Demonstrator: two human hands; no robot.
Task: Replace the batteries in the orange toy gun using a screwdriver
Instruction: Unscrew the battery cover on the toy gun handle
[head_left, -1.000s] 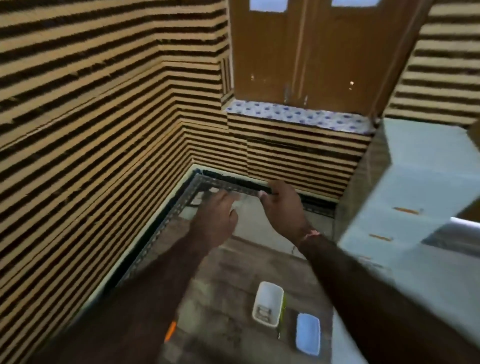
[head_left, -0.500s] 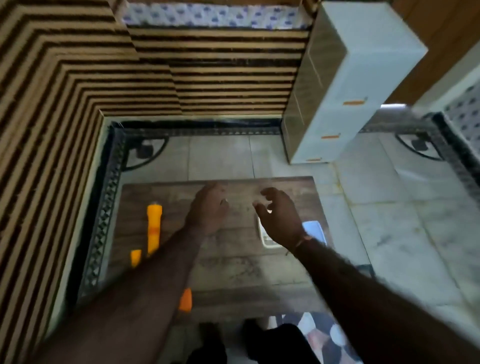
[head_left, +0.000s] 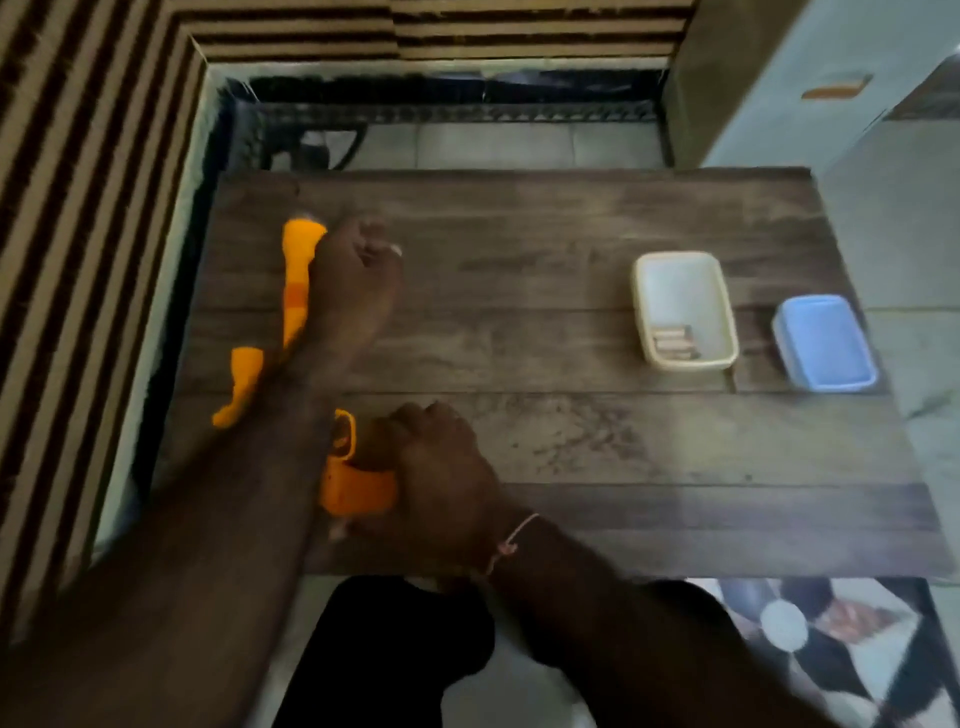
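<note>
Wooden table (head_left: 597, 447) fills most of the view. An orange toy gun (head_left: 296, 291) lies at its 9 o'clock side, long way running from 12 to 6, barrel tip toward 12. The left hand (head_left: 356, 275) rests over the barrel with fingers curled; whether it grips is unclear. The right hand (head_left: 441, 467) holds the gun's handle at 6. A cream tray (head_left: 724, 312) with batteries (head_left: 675, 343) and a blue lid (head_left: 823, 343) sit at 3.
</note>
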